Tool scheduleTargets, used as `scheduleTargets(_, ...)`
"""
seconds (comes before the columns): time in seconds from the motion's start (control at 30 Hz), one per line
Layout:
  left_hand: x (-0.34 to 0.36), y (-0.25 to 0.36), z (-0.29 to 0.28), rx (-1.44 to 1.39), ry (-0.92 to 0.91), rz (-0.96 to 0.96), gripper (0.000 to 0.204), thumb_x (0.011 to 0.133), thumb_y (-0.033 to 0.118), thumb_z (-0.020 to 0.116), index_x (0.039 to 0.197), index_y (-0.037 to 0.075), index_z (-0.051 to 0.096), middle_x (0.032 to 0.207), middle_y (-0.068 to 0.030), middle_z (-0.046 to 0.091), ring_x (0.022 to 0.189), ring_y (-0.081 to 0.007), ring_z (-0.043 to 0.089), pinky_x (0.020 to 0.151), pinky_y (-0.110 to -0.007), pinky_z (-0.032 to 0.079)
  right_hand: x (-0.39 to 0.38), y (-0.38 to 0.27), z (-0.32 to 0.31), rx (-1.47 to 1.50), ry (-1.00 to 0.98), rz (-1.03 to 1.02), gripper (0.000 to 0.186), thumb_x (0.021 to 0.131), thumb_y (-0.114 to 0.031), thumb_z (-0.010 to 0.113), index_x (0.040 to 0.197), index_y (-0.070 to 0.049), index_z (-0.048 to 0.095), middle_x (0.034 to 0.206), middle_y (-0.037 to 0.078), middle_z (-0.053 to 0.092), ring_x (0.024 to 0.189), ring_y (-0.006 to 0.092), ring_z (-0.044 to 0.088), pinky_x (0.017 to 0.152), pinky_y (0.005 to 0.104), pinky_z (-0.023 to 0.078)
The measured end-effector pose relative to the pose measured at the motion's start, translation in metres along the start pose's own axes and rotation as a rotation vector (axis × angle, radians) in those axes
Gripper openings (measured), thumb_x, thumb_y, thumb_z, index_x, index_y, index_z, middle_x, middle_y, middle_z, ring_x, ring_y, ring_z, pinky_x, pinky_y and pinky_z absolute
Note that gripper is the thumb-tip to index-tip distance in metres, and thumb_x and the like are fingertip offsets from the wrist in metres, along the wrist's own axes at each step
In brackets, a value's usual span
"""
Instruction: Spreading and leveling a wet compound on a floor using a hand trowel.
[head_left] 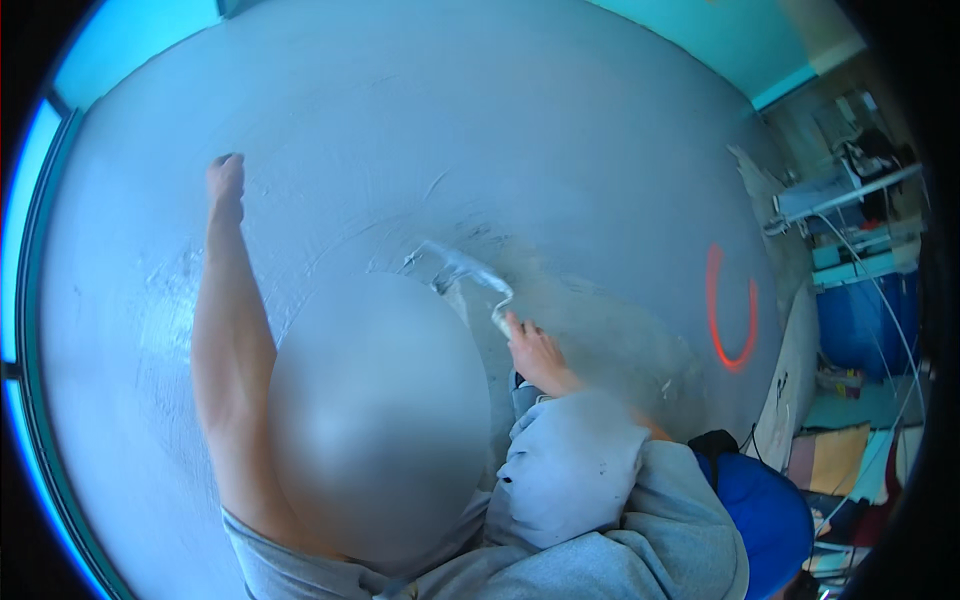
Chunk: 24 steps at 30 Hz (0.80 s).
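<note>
The right hand [538, 357], at the centre of the frame and slightly right of the middle, is closed around the short, pale handle of a whitish hand tool with a long, narrow head and a curved neck [465, 266]; its fingers wrap the grip, and the tool's head points toward the upper left, lying against a broad, smooth grey surface [560, 130] that fills most of the frame. Whether that head is a roller or a blade cannot be told. The left hand [228, 182], in the upper left, is well apart from the right one, at the end of a bare left arm [232, 350] reaching up from the lower left. It looks bunched, with a small dark patch at its top edge; how far its fingers are closed, and whether they hold anything, cannot be told. Between the arms, a large blurred grey oval [380, 410] hides what lies beneath. Around the tool the grey surface carries curved streaks and glossy, wet-looking patches. At the right of the frame a bright red U-shaped line [735, 362] shows over the surface, near a pale sheet with an uneven edge [790, 365]. Beyond it is a large blue container [870, 320], and a deep-blue rounded object [765, 520] sits in the lower right beside a grey fabric garment [690, 500].
</note>
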<state>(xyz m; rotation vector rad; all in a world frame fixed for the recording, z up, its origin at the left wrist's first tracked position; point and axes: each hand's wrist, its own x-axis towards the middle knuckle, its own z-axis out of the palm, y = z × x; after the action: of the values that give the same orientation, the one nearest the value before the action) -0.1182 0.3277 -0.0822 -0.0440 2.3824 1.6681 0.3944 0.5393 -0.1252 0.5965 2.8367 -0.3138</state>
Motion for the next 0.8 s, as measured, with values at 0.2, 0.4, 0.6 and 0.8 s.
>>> scheduleTargets(0.2, 0.051, -0.072, -0.049, -0.048, -0.209, 0.069, 0.052, 0.083, 0.039, 0.048, 0.128, 0.014, 0.039, 0.122, -0.0060, 0.049, 0.112, -0.0230, 0.044, 0.089, -0.043, 0.037, 0.029, 0.063, 0.034, 0.078, 0.151, 0.653, 0.054, 0.081, -0.007, 0.046, 0.130, 0.003, 0.027, 0.100, 0.027, 0.053, 0.081, 0.0375, 0.061, 0.068, 0.0436, 0.051)
scheduleTargets(0.4, -0.001, -0.017, 0.029, 0.156, -0.335, 0.083, 0.046, 0.080, 0.036, 0.050, 0.118, 0.011, 0.049, 0.098, -0.0020, 0.052, 0.087, -0.0175, 0.046, 0.072, -0.037, 0.038, 0.017, 0.069, 0.027, 0.235, 0.219, 0.766, 0.057, 0.078, -0.002, 0.046, 0.129, 0.009, 0.023, 0.104, 0.033, 0.050, 0.085, 0.0407, 0.060, 0.069, 0.0454, 0.050)
scheduleTargets(0.6, -0.004, -0.020, 0.025, 0.188, -0.318, 0.084, 0.048, 0.079, 0.036, 0.049, 0.120, 0.011, 0.048, 0.098, -0.0033, 0.052, 0.087, -0.0184, 0.046, 0.072, -0.037, 0.039, 0.048, -0.013, 0.033, 0.196, 0.138, 0.345, 0.055, 0.079, -0.002, 0.044, 0.129, 0.011, 0.025, 0.100, 0.032, 0.051, 0.078, 0.0397, 0.061, 0.065, 0.0447, 0.051)
scheduleTargets(0.8, 0.008, -0.043, -0.012, -0.088, -0.336, 0.106, 0.048, 0.081, 0.040, 0.054, 0.122, 0.017, 0.043, 0.107, -0.0020, 0.051, 0.104, -0.0189, 0.047, 0.089, -0.040, 0.038, 0.050, -0.058, 0.057, 0.269, -0.088, -0.190, 0.051, 0.084, -0.006, 0.040, 0.134, -0.004, 0.027, 0.101, 0.027, 0.052, 0.081, 0.0404, 0.059, 0.068, 0.0474, 0.049)
